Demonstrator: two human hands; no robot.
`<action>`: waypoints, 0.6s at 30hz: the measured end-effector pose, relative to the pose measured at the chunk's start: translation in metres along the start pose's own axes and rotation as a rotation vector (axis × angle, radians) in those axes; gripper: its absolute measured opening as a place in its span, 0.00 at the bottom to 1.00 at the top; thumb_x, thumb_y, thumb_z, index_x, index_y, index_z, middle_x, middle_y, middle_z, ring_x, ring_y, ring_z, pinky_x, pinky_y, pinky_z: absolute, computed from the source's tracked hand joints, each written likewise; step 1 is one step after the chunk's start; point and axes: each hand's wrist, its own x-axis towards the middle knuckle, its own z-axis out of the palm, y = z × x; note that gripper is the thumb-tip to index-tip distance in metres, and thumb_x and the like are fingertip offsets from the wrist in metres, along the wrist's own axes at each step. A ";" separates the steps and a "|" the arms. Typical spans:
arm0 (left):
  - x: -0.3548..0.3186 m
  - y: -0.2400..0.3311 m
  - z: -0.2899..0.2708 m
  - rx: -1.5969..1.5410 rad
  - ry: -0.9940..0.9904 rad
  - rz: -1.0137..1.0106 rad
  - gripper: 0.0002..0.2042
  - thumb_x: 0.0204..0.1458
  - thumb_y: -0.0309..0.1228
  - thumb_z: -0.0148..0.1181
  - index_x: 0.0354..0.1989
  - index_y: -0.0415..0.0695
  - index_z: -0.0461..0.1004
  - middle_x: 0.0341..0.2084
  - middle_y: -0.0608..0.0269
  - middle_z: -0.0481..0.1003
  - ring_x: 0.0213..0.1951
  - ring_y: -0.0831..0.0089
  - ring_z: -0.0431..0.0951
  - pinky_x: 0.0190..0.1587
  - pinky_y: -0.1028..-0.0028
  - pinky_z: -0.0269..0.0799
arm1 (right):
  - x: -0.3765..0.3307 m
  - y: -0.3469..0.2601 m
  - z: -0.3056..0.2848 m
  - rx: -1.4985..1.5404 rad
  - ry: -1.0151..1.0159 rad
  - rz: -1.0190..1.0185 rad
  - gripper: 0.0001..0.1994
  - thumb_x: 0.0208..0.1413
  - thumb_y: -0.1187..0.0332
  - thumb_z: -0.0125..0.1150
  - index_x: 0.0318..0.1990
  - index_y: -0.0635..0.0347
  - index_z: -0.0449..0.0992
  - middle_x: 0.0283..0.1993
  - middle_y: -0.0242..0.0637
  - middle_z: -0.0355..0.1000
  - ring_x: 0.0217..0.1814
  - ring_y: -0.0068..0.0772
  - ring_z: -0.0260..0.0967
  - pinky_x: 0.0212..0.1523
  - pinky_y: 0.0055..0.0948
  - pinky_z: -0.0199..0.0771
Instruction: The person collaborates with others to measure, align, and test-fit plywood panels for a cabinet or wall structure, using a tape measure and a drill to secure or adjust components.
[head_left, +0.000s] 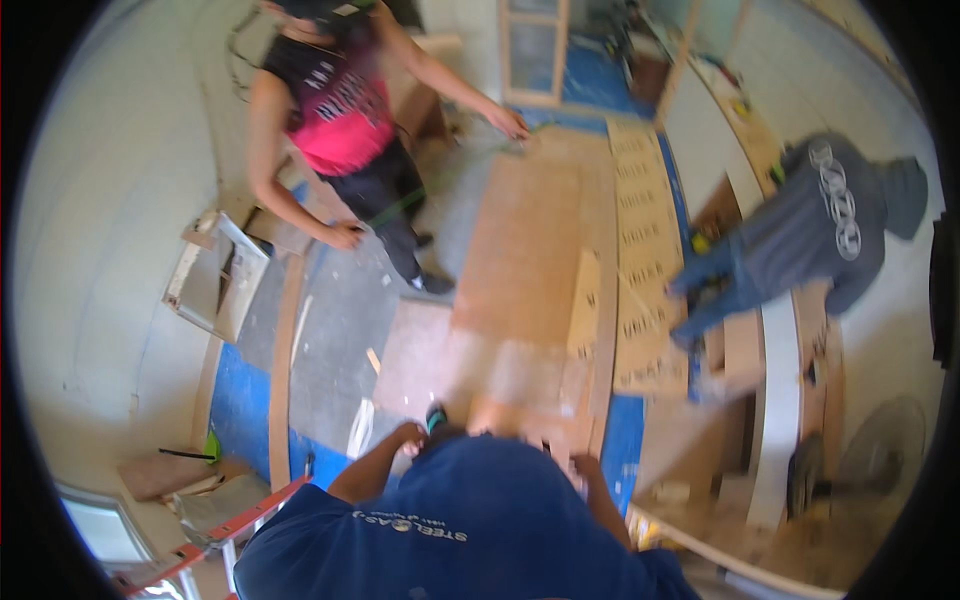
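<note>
My left hand (409, 438) is low in front of my blue shirt, its fingers curled in; whatever they may hold is too small to tell. Close beside it is a dark thing with a teal band (436, 417), perhaps the tip of a shoe. My right hand (583, 466) is at the other side of my body, by the edge of a long wooden board, its fingers mostly hidden. Ahead of me the large brown wooden panel (525, 240) lies flat. Across it a person in a black and pink top (345, 125) stretches a thin green line (440, 185) between both hands.
Another person in a grey hoodie (815, 220) bends over the right side, near printed tan sheets (645, 250). A white-framed box (225, 280) stands left. An orange ladder (250, 515) is at lower left, a fan (880, 450) at lower right. Blue sheeting (240, 400) covers some floor.
</note>
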 end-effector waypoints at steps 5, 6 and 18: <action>-0.060 0.025 0.128 0.254 0.694 0.492 0.07 0.46 0.30 0.52 0.27 0.40 0.74 0.15 0.62 0.70 0.14 0.75 0.68 0.13 0.77 0.62 | -0.065 -0.094 -0.037 0.575 0.217 0.353 0.13 0.44 0.63 0.56 0.36 0.58 0.71 0.28 0.33 0.70 0.27 0.28 0.67 0.25 0.28 0.65; -0.059 0.019 0.129 0.263 0.692 0.478 0.07 0.46 0.30 0.52 0.27 0.40 0.74 0.15 0.62 0.70 0.13 0.75 0.67 0.13 0.77 0.62 | -0.070 -0.098 -0.037 0.564 0.197 0.378 0.13 0.44 0.62 0.56 0.37 0.57 0.71 0.29 0.32 0.70 0.27 0.28 0.67 0.25 0.28 0.64; -0.063 0.012 0.141 0.240 0.697 0.462 0.06 0.46 0.28 0.51 0.25 0.39 0.72 0.13 0.65 0.67 0.13 0.77 0.65 0.12 0.79 0.58 | -0.084 -0.089 -0.026 0.550 0.140 0.474 0.17 0.46 0.58 0.55 0.42 0.55 0.70 0.36 0.33 0.69 0.36 0.31 0.67 0.34 0.34 0.65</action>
